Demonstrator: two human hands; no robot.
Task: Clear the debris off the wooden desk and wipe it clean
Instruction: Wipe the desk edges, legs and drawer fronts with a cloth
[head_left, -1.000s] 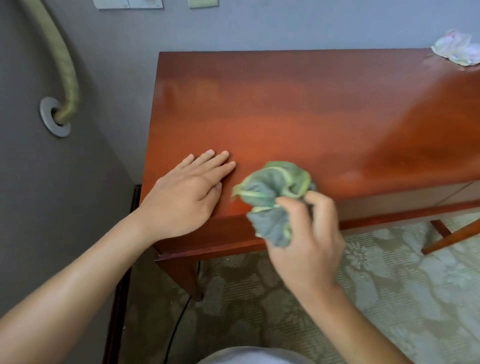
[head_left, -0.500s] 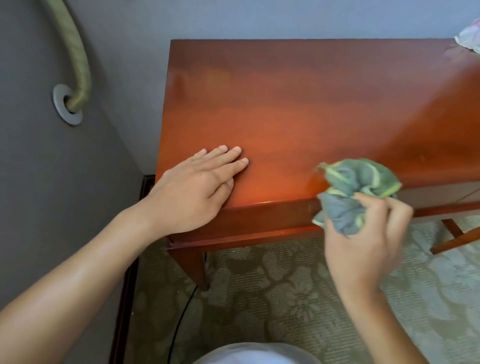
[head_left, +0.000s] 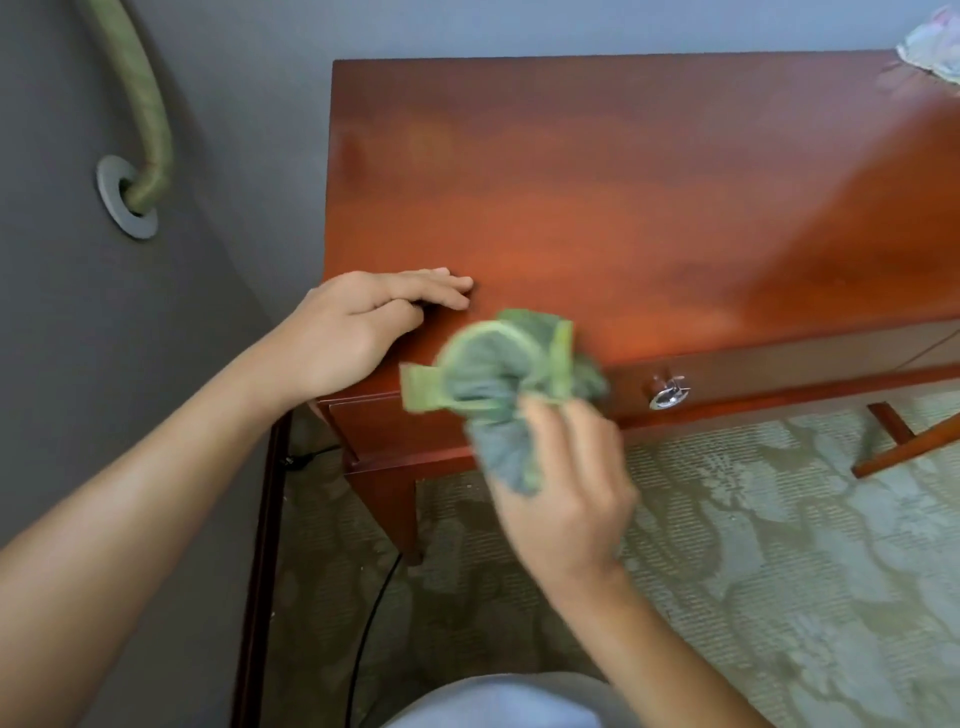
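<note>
- Wooden desk (head_left: 623, 197): reddish-brown, glossy top, set against the grey far wall; left near corner toward the camera.
- Left hand (head_left: 353, 332): resting on the desk's near left corner, fingers pressed together and lightly bent, tips touching the top; holding nothing.
- Right hand (head_left: 566, 493): raised in front of the desk's near edge, fingers and thumb curled round the lower part of a bunched cloth (head_left: 504, 384).
- Cloth: grey-green with a lighter green hem, blurred (in motion), upper part over the near edge of the desk top, just right of the left hand; contact with the wood not discernible.
- Crumpled pale debris (head_left: 932, 49): at the far right corner of the desk, cut by the picture's edge, well apart from both hands.
- Drawer front with a round metal pull (head_left: 669, 395): below the near edge, right of the cloth.
- Green hose (head_left: 143, 104): entering a grey wall collar (head_left: 124, 208) at far left.
- Patterned carpet (head_left: 779, 545) and a dark cable (head_left: 369, 623): beneath the desk.
</note>
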